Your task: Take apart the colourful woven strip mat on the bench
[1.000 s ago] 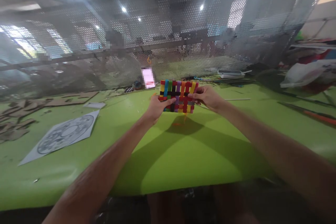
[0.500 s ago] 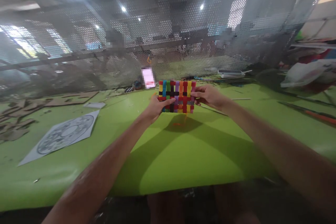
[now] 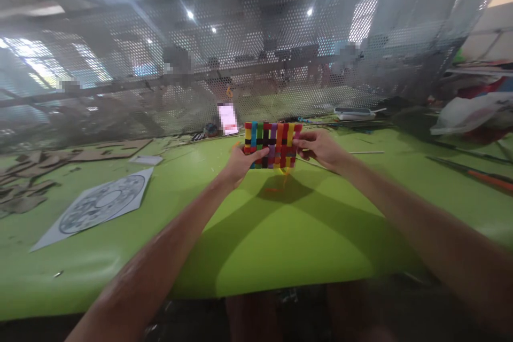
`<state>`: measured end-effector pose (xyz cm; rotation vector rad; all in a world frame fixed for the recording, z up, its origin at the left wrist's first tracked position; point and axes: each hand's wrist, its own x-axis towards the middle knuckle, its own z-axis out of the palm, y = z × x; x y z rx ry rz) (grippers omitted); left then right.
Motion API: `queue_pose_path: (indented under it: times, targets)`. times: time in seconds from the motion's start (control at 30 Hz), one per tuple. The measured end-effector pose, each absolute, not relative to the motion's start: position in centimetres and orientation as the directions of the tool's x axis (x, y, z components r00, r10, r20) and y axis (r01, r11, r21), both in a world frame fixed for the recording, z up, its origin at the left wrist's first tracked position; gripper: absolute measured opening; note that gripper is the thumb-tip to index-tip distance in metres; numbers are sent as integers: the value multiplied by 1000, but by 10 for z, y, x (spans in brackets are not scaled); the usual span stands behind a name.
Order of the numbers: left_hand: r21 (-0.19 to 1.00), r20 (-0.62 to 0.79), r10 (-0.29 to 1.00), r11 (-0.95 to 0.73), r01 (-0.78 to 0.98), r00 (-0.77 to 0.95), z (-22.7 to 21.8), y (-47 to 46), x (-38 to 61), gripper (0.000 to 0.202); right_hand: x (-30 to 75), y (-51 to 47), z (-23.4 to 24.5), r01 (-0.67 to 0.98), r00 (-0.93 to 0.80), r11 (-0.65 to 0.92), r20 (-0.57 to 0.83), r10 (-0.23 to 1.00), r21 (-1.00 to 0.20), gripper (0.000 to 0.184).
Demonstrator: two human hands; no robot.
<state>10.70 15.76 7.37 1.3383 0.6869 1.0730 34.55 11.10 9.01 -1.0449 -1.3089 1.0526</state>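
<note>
Left hand [image 3: 240, 163] is clamped on the mat [image 3: 273, 144]: I see the thumb laid across the front of its lower left corner, with the other fingers hidden behind. Right hand [image 3: 320, 148] has the opposite edge, fingertips [image 3: 298, 142] pinched shut on the upper right side. So both hands are closed on the one piece.

The mat is a small weave of coloured strips, red, yellow, blue, green, purple, orange and black. It stands upright between the hands, its face towards me, lifted clear of the table [image 3: 280, 240]. A loose orange strip [image 3: 285, 172] dangles from its bottom edge, and the mat's shadow falls on the green top just below.

Working outward from the mat: right behind it, a touch to the left, a phone [image 3: 227, 118] leans upright with its screen blurred. Past the right hand, a thin white stick [image 3: 366, 152] lies flat. Well off to the mat's left I see a sheet [image 3: 100, 204] with a round printed pattern, and beyond that a scatter of cardboard [image 3: 24, 192]. Far right of the mat there's an orange-handled tool [image 3: 487, 179], but I can't tell what kind. Behind the mat, a mesh [image 3: 280, 53] screen runs along the back of the table.
</note>
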Motion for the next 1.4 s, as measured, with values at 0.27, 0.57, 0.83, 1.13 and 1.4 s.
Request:
queue_pose_path:
  times: [0.27,0.57,0.83,1.13,1.4]
  targets:
    - [923,376,906,-349,-161,194,73,178,98,36,350,110,97,-17,-50,312,313,949,-950,19]
    - [898,25,825,230,-375,564,81,165,103,50,351,111,91,185,-104,427,414,904,-885,12]
    - [928,76,884,107,-358,461,82,154,110,37,343,110,90,70,-30,409,408,912,-910,28]
    - [961,34,848,119,-252,529,78,154,109,32,344,112,96,32,26,185,186,982,-982,18]
    - [949,63,837,118,-292,543,81,149,109,38,330,105,96,-75,66,186,181,981,-980,27]
